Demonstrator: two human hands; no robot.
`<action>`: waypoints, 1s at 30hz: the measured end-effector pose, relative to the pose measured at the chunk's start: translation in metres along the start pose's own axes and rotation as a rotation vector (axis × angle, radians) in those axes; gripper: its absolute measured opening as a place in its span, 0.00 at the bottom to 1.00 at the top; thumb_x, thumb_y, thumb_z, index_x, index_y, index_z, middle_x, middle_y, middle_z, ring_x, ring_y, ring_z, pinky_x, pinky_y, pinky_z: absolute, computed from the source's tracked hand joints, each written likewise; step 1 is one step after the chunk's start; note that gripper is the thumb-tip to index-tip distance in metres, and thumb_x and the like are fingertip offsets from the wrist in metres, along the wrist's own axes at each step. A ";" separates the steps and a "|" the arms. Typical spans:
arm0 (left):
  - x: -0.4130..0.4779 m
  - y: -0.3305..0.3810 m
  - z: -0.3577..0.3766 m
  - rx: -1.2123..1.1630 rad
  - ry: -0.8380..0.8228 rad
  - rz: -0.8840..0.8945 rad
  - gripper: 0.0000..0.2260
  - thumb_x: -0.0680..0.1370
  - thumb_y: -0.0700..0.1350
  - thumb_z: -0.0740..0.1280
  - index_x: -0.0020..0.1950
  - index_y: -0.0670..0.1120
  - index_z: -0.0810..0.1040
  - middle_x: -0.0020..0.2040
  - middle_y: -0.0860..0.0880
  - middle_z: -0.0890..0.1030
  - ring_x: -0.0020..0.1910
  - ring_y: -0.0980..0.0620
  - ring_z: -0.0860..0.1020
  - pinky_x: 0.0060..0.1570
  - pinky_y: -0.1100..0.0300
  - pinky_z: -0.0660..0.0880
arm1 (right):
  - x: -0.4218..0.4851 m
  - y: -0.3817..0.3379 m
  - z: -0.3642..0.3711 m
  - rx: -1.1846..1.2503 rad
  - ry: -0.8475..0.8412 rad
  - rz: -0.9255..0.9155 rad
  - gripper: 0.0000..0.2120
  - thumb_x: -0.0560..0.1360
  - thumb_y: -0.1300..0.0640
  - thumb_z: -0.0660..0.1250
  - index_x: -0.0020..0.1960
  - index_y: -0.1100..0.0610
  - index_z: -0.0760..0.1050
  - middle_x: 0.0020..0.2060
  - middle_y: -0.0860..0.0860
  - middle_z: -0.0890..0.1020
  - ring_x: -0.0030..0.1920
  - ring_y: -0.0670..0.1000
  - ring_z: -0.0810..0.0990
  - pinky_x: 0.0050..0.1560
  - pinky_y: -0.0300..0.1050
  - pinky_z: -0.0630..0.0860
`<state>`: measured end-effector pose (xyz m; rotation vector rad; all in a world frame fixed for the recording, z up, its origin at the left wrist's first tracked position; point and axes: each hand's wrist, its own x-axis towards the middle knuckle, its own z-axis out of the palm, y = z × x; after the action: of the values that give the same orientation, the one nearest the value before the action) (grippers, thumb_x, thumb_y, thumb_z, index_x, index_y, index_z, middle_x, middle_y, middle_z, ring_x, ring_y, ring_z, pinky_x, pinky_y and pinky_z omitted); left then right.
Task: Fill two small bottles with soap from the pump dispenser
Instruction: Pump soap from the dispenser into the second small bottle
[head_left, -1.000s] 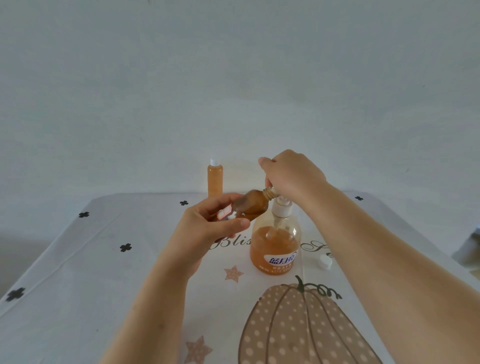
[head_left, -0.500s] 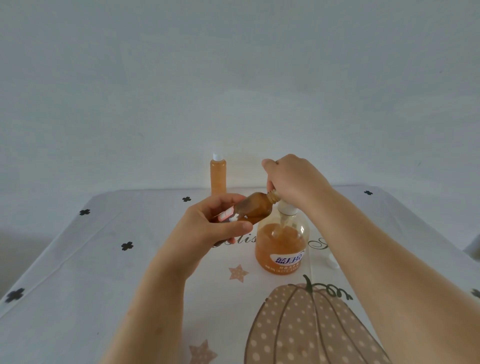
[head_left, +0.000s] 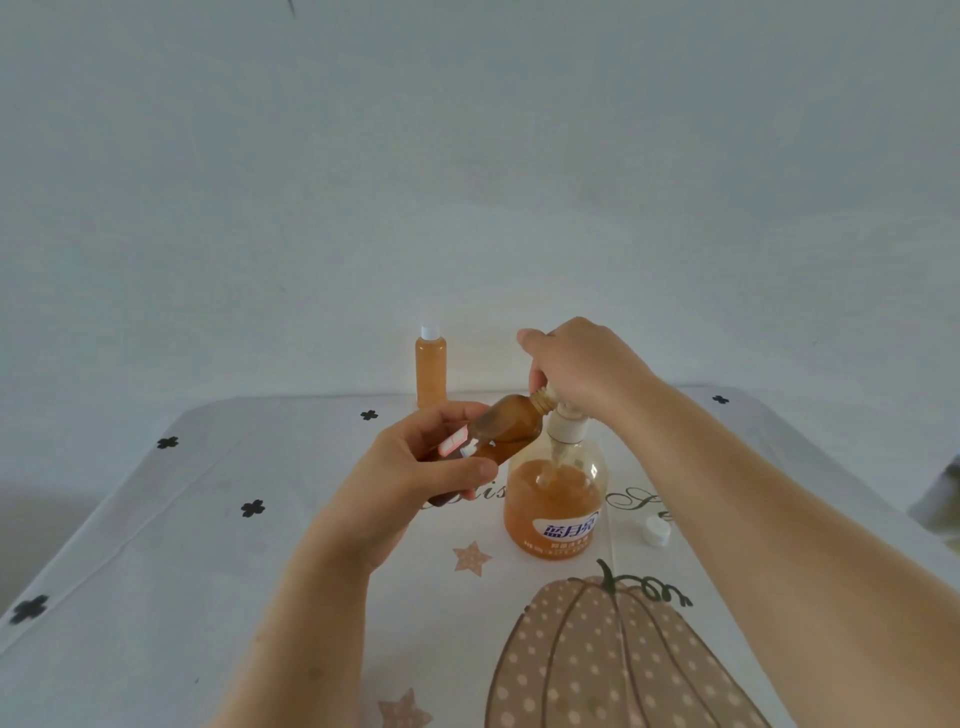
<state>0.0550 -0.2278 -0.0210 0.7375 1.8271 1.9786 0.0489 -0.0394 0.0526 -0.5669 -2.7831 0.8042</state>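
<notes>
i count two small bottles, one pump dispenser and one loose white cap. my left hand (head_left: 415, 467) is wrapped round the first small bottle (head_left: 511, 428), thumb in front, tilting it so its open threaded neck meets the nozzle. my right hand (head_left: 582, 369) is curled down over the head of the pump dispenser (head_left: 553, 499), which stands mid-bench. the second small bottle (head_left: 431, 371) stands upright and capped at the far edge of the bench (head_left: 156, 571), near the wall, well apart from both hands. the white cap (head_left: 655, 531) lies right of the dispenser, beside my forearm. bare cloth stretches leftward; a printed pumpkin (head_left: 597, 665) fills the near side. the held bottle looks dark amber with a small pink-and-white label; the dispenser is clear, roughly two-thirds full of orange soap.
</notes>
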 end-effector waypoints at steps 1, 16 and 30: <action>0.000 0.000 0.000 -0.002 0.002 0.006 0.18 0.66 0.39 0.75 0.52 0.55 0.85 0.41 0.45 0.80 0.36 0.49 0.76 0.37 0.58 0.70 | 0.000 -0.002 -0.003 -0.004 -0.011 0.000 0.24 0.81 0.44 0.55 0.50 0.61 0.82 0.36 0.53 0.79 0.35 0.54 0.77 0.43 0.48 0.75; -0.001 0.000 -0.003 0.028 0.040 -0.023 0.18 0.65 0.40 0.77 0.52 0.55 0.84 0.42 0.44 0.81 0.36 0.49 0.77 0.41 0.53 0.70 | 0.005 0.001 0.009 -0.050 0.024 -0.012 0.22 0.81 0.49 0.52 0.48 0.60 0.81 0.43 0.56 0.83 0.40 0.55 0.79 0.43 0.48 0.73; -0.002 0.001 -0.001 0.041 0.053 -0.032 0.18 0.70 0.33 0.75 0.52 0.53 0.85 0.39 0.46 0.81 0.34 0.50 0.77 0.39 0.57 0.71 | 0.001 0.007 0.014 0.029 0.014 -0.029 0.23 0.83 0.48 0.53 0.52 0.63 0.80 0.44 0.57 0.81 0.43 0.56 0.77 0.49 0.52 0.77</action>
<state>0.0556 -0.2300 -0.0202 0.6701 1.9036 1.9636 0.0463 -0.0401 0.0374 -0.5243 -2.7557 0.8293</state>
